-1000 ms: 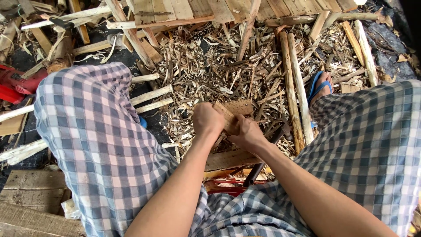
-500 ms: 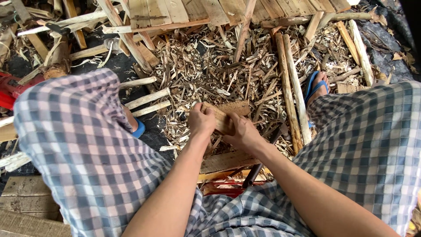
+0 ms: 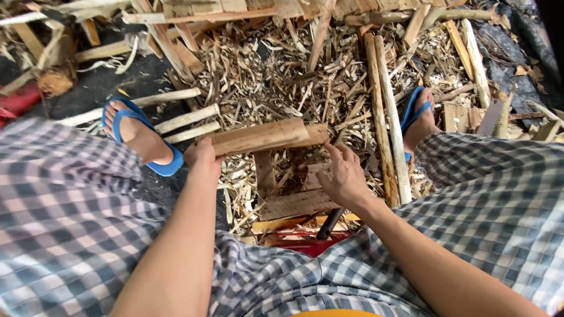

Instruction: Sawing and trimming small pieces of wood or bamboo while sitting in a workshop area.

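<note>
Left hand grips a stiff, light-looking wood block at its nine o'clock end; right hand, fingers spread wide, hovers below its three o'clock end over wood chips.

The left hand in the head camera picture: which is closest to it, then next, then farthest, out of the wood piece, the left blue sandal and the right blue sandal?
Measured from the left hand:
1. Wood piece: held at its left end, so it touches the hand.
2. Left blue sandal: just to the hand's left, on the dark ground.
3. Right blue sandal: far across on the right, past the two long sticks.
</note>
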